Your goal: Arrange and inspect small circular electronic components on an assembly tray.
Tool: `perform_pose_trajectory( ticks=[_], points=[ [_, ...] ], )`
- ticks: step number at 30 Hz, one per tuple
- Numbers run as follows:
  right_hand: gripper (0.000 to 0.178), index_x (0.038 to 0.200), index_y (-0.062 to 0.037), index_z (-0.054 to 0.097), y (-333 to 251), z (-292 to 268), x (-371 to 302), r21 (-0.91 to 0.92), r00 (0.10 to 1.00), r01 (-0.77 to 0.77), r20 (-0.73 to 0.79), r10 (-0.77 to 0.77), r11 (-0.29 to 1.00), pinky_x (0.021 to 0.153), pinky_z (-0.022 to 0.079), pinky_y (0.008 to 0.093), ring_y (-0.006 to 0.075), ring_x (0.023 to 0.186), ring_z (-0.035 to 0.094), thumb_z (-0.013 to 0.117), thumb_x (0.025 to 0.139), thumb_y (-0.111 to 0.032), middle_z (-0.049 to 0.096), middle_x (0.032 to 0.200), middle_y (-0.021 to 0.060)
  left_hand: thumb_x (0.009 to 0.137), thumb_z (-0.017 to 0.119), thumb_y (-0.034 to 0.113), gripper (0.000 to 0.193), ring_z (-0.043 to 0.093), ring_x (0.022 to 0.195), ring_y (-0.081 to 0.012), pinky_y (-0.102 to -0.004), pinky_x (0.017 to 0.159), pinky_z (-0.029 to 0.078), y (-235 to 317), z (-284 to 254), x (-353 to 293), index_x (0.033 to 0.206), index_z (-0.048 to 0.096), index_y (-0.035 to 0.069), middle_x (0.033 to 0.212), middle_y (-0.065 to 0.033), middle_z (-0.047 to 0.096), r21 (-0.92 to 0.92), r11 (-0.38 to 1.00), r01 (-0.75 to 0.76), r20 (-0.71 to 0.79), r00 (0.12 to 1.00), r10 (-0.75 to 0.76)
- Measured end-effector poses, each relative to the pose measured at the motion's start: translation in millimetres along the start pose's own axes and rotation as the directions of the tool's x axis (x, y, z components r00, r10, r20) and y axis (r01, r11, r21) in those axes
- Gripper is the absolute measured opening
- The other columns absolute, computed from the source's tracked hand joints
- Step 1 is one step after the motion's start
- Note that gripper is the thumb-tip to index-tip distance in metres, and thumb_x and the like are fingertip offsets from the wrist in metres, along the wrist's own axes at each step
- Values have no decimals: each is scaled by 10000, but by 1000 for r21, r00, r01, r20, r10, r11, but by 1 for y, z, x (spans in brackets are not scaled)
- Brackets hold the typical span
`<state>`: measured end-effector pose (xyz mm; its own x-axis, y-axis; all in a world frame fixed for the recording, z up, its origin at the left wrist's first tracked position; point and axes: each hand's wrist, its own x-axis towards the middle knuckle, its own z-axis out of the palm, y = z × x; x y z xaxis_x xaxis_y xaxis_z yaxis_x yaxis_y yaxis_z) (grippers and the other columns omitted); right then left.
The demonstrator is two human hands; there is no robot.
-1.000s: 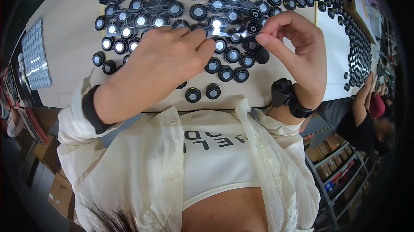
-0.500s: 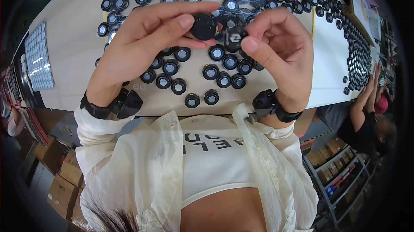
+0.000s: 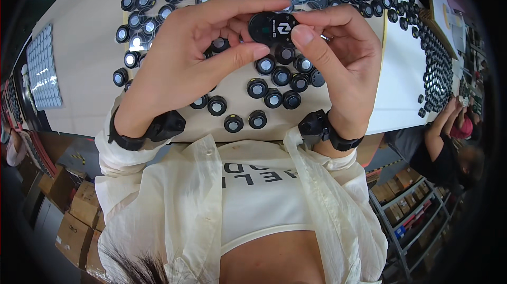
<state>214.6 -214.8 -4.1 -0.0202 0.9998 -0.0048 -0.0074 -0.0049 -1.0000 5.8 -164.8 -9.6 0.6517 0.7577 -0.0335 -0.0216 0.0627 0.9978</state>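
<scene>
Two hands, left hand (image 3: 185,62) and right hand (image 3: 338,67), pinch a black disc (image 3: 272,26) by its edges.

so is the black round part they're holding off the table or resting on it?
Off the table. The black round part is pinched between the left hand and right hand, raised above the other small black parts on the table.

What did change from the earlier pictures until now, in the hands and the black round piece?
One second ago both hands reached among the small black caps on the table. Since then the left hand and right hand have lifted a black round disc and now hold it together, closer to the camera. The rows of caps and the wrist bands look unchanged.
</scene>
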Motion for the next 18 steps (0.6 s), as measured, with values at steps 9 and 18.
perform_pose_trajectory(
  ticks=[9,18],
  points=[
    [162,1022,20,692,-5,6,0,-38,997,-73,-30,72,997,708,474,179,57,795,604,739,873,-21,677,883,26,857,685,-76,474,689,996,-162,-262,859,550,3,4,-3,1318,580,-30,1265,-148,654,142,989,34,-80,996,-23],
    [152,1018,23,699,-4,5,2,-64,995,-100,-22,99,993,688,473,175,52,768,601,735,875,-18,676,855,24,867,657,-108,469,690,1046,-194,-272,912,558,1,5,-4,1322,587,-20,1239,-176,659,140,987,75,-120,991,-58]
  ],
)
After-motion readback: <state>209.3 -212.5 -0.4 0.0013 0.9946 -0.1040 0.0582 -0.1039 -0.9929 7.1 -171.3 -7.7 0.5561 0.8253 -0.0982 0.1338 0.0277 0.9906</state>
